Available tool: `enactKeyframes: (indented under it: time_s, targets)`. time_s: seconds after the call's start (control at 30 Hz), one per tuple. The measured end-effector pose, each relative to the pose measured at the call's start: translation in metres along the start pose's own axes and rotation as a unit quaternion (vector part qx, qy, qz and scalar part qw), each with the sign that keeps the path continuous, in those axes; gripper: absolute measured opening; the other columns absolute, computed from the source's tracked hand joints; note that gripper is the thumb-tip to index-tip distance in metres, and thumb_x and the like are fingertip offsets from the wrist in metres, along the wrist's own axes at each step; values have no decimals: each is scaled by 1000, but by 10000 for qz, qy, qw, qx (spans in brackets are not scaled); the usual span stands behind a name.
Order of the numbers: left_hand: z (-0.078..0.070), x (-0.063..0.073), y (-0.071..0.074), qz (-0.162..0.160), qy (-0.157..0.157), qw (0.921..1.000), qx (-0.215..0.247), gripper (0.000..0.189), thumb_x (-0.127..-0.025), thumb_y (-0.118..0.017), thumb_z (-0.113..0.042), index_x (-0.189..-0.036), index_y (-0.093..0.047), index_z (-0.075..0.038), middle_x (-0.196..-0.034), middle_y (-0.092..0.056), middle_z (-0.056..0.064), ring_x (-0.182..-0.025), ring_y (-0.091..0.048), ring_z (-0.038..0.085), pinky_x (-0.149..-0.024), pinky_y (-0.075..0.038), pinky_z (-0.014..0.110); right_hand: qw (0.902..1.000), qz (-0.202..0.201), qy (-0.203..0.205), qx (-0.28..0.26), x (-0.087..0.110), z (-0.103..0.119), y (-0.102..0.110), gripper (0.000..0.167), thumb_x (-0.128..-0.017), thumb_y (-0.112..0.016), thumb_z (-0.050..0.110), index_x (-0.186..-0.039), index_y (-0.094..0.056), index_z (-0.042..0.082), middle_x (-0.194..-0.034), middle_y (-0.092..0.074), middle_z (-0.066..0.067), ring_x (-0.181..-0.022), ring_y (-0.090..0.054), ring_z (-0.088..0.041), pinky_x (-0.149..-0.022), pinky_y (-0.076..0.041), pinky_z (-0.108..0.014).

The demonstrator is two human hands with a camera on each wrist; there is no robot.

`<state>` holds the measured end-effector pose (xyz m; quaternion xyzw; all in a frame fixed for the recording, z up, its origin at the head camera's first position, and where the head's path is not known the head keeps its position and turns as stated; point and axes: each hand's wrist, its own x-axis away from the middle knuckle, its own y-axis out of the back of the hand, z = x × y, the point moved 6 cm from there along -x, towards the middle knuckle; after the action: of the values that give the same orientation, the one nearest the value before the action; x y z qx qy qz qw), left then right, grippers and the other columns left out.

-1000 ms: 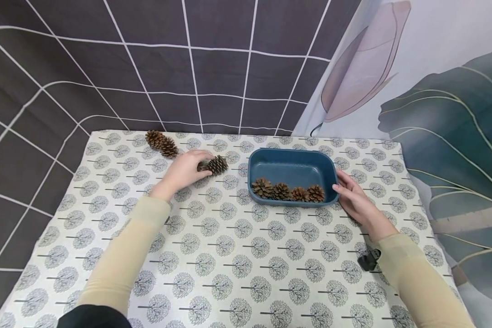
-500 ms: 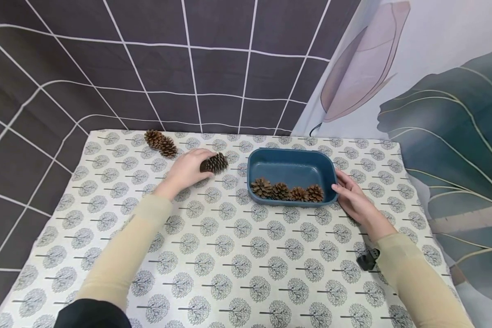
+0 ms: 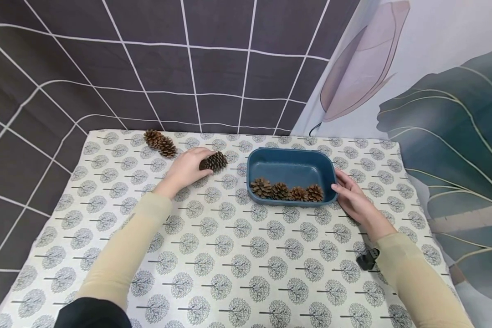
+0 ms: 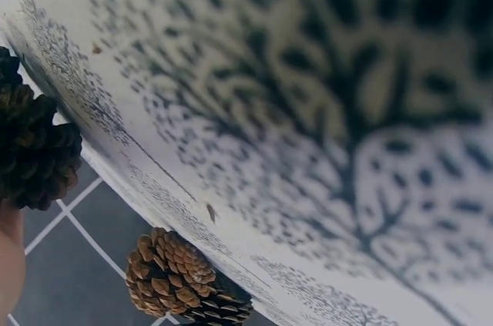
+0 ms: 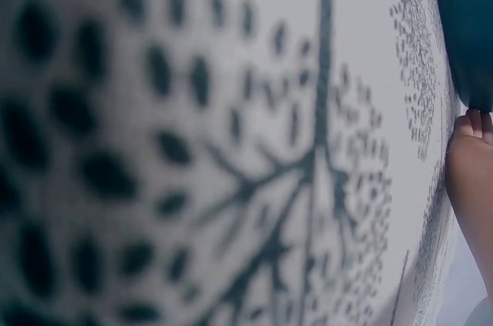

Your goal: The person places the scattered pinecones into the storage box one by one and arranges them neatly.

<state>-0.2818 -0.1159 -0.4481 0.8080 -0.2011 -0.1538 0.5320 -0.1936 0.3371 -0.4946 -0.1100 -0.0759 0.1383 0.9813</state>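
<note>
Head: left hand [image 3: 187, 167], grip curled round a pinecone [image 3: 214, 162] left of the tub [image 3: 293, 172]; right hand [image 3: 355, 197], grip clasping the tub's end, presumably steadying it; four pinecones [image 3: 282, 191] inside. Left wrist: two loose pinecones [image 4: 179, 278] nearby. Right wrist: fingers meet the tub.

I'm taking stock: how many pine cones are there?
7 visible: four pine cones lined up in the blue box, two on the table, back left, one in the left hand, which may hide more.
</note>
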Motion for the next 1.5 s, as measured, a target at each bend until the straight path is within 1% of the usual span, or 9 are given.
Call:
enactKeyframes:
  time_s: [0.17, 0.33, 0.5, 0.73, 0.9, 1.03, 1.2, 1.33, 1.5]
  targets:
    - [-2, 1, 2, -69, -51, 9999, 132, 62, -96, -79, -27, -151, -57, -7, -155, -58, 18, -146, -53, 41, -125, -40, 62, 10000, -19, -14, 22, 0, 0, 0, 72, -110, -48, 0, -169, -6, -1, -148, -49, 17, -134, -52, 3, -111, -46, -7]
    - [-5, 2, 4, -181, -129, 9995, 204, 57, -97, -78, -25, -148, -60, -7, -154, -59, 18, -144, -55, 40, -125, -42, 60, 10000, -36, -2, 28, 0, -1, 1, 71, -110, -47, -1, -169, -8, 1, -148, -49, 16, -134, -52, 3, -111, -46, -8]
    - [-9, 3, 6, -285, -137, 9991, 286, 53, -99, -75, -24, -147, -61, -6, -153, -60, 17, -144, -55, 40, -126, -41, 57, 10000, -31, -1, 4, 1, -1, 1, 71, -109, -47, -1, -169, -8, 1, -148, -49, 16, -134, -53, 3, -111, -46, -9]
    - [-17, 2, 12, -529, -156, 9976, 418, 50, -100, -74, -25, -145, -63, -6, -150, -63, 18, -141, -59, 39, -124, -44, 56, 10000, -6, 12, -17, 1, -1, 1, 72, -109, -48, -1, -169, -8, 0, -148, -49, 15, -134, -52, 2, -112, -46, -9]
    - [-32, -1, 23, -775, -334, 9948, 576, 50, -99, -76, -27, -143, -65, -6, -148, -65, 18, -140, -60, 39, -125, -43, 55, 10000, -20, 8, -35, 1, -1, 0, 71, -109, -48, -1, -169, -10, 2, -148, -50, 16, -134, -53, 2, -112, -46, -9]
    - [-49, -5, 32, -950, -565, 9915, 681, 49, -98, -77, -28, -141, -66, -7, -146, -66, 17, -139, -61, 37, -125, -44, 53, 10000, -41, 5, -29, 1, 0, 1, 71, -109, -49, -1, -169, -12, 3, -148, -50, 15, -134, -52, 1, -112, -46, -9]
    - [-68, -12, 38, -1090, -887, 9865, 837, 49, -97, -79, -26, -140, -68, -7, -144, -69, 15, -136, -64, 35, -124, -46, 50, 10000, -78, -57, 14, 1, 0, 1, 70, -109, -51, 0, -169, -15, 5, -148, -49, 15, -135, -52, 0, -110, -46, -9]
    - [-82, -22, 38, -1018, -1008, 9858, 874, 48, -97, -79, -27, -140, -68, -9, -145, -69, 13, -138, -63, 33, -125, -46, 48, 10000, -81, -48, 18, 1, 0, 1, 69, -109, -50, 0, -169, -17, 6, -148, -49, 15, -135, -52, 1, -110, -47, -9]
    - [-96, -34, 35, -719, -977, 9887, 878, 48, -99, -77, -28, -142, -67, -11, -148, -67, 10, -140, -61, 30, -126, -45, 47, 10000, -44, 11, -55, 1, -1, 1, 68, -109, -50, -1, -169, -19, 6, -148, -50, 14, -134, -52, 0, -110, -47, -9]
